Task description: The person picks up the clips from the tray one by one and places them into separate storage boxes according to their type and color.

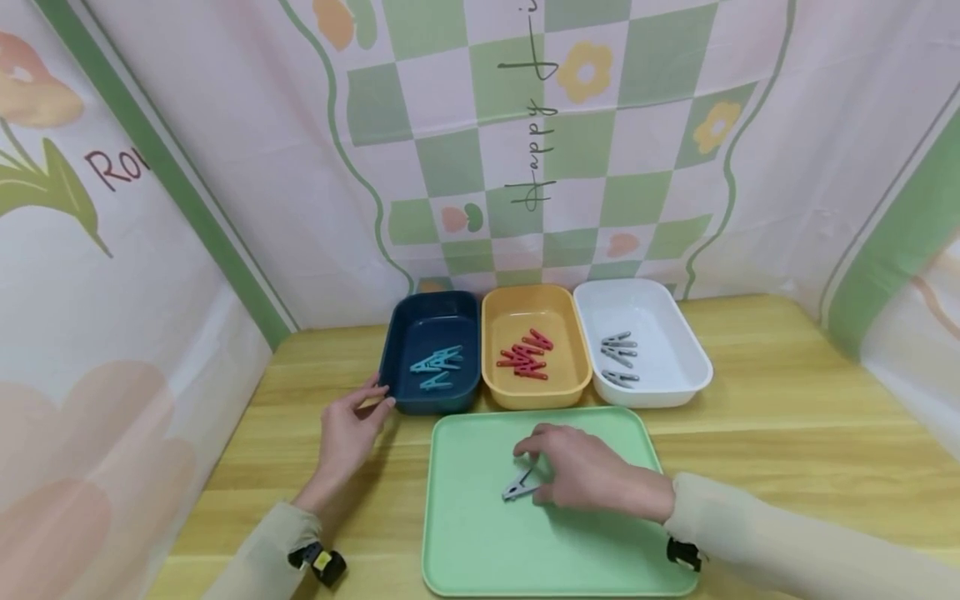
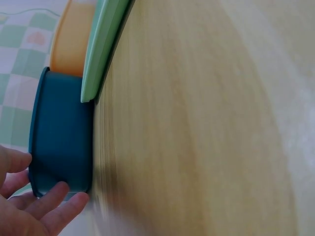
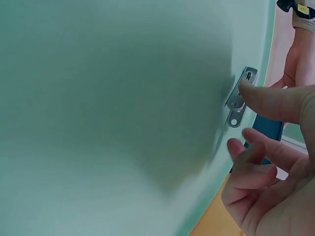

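A single grey clothespin (image 1: 519,487) lies on the light green tray (image 1: 480,550). My right hand (image 1: 581,467) is over it, thumb and fingers spread on either side. In the right wrist view the thumb (image 3: 273,101) overlaps the clothespin (image 3: 236,110), while the other fingers stay apart from it. My left hand (image 1: 351,433) is at the near left corner of the dark blue bin (image 1: 435,404), fingers fairly straight. The left wrist view shows its fingertips (image 2: 61,189) against the bin's rim and outer wall.
Several teal clothespins (image 1: 437,360) lie in the dark blue bin. The yellow bin (image 1: 536,400) beside it has several red clothespins (image 1: 525,358). A white bin (image 1: 686,367) at right holds several grey ones (image 1: 619,354). Behind the wooden table (image 1: 795,467) hangs a patterned cloth (image 1: 510,158).
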The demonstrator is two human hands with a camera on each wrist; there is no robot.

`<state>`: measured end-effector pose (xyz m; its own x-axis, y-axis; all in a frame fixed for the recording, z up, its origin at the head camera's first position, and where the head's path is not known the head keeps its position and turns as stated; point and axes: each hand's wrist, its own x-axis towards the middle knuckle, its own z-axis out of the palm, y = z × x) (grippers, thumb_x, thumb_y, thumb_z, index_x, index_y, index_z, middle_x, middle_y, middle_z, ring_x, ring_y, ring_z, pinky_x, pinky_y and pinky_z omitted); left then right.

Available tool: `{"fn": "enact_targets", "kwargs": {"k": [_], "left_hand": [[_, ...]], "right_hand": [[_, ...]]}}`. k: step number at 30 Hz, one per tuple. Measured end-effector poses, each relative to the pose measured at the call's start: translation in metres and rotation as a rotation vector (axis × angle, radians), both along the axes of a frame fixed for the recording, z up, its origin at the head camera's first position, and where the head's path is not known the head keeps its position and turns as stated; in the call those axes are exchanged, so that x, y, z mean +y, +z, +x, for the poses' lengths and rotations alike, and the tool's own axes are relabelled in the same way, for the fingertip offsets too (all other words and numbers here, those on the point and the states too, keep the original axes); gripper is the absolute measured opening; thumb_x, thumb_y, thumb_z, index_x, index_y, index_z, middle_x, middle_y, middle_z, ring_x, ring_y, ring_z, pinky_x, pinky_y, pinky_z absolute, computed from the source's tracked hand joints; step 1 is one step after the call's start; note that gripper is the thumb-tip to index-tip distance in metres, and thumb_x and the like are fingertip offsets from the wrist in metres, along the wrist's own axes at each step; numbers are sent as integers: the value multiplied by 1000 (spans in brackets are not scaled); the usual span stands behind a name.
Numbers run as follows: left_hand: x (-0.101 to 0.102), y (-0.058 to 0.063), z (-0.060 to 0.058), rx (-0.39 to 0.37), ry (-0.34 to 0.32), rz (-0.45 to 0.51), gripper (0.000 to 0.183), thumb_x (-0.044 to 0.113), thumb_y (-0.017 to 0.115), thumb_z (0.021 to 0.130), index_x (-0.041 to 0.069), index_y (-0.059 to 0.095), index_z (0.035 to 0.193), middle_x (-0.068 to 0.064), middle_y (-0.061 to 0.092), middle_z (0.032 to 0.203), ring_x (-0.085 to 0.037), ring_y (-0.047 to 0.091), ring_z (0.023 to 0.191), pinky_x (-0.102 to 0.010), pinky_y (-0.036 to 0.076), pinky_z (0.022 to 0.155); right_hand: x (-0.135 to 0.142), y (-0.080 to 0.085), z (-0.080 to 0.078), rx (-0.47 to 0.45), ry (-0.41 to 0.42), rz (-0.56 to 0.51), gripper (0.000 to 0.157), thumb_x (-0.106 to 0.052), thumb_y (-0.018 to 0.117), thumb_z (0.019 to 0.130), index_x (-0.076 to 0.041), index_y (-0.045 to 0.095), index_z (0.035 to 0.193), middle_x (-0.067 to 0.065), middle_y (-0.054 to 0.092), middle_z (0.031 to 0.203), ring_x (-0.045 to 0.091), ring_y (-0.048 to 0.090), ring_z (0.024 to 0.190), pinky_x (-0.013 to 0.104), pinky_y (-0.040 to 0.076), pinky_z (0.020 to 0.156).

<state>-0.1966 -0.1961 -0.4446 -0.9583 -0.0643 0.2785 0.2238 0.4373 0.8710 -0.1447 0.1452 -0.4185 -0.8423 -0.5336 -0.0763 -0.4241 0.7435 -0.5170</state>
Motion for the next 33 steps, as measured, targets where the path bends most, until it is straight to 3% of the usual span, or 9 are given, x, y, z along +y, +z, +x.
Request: {"fn": "enact_targets", "kwargs": {"k": [10,18,33], "left_hand": [[0,0,0,-6,3,-8,26,2,75,97,-4,74,122,-15,60,148,-33,73,111,-24,62,81],[0,0,1,-5,4,-7,26,2,75,97,-5,74,122,-16,60,148,-34,73,111,-24,62,81],[1,1,1,0,3,6,25,2,76,97,-6,74,120,-16,60,147,-34,74,106,-23,63,79]], "right_hand": [[5,2,7,36,20,14,27,-14,91,78,-19,83,103,-11,64,97,13,61,87,39,57,76],[15,1,11,27,-61,29,31,-15,92,75,-18,82,104,-10,66,98,15,63,90,45,59,80],[28,-2,17,78,-121,58,34,-19,95,70,-20,82,102,-13,65,94,10,58,83,38,56,72]]}}
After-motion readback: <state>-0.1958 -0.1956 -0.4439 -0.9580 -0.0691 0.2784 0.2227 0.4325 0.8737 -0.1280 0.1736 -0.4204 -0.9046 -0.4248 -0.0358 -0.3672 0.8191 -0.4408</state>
